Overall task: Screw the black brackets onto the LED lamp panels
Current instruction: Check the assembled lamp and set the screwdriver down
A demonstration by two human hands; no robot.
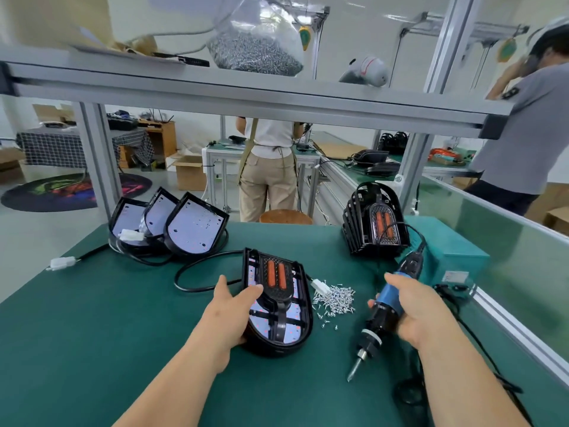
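An LED lamp panel [300,326] in a black housing lies face up at the middle of the green table [92,318]. A black bracket [277,285] with two orange strips sits on it. My left hand [234,309] grips the panel's left edge, thumb lying over the bracket. My right hand [412,306] holds a blue and black electric screwdriver [380,315], bit pointing down-left just above the table. A pile of small silver screws [335,300] lies between the panel and the screwdriver.
Three bare lamp panels [172,223] lean at the back left with black cables and white plugs [61,262]. A stack of panels with brackets [374,220] stands back right beside a teal box [446,251]. Two people stand beyond the bench.
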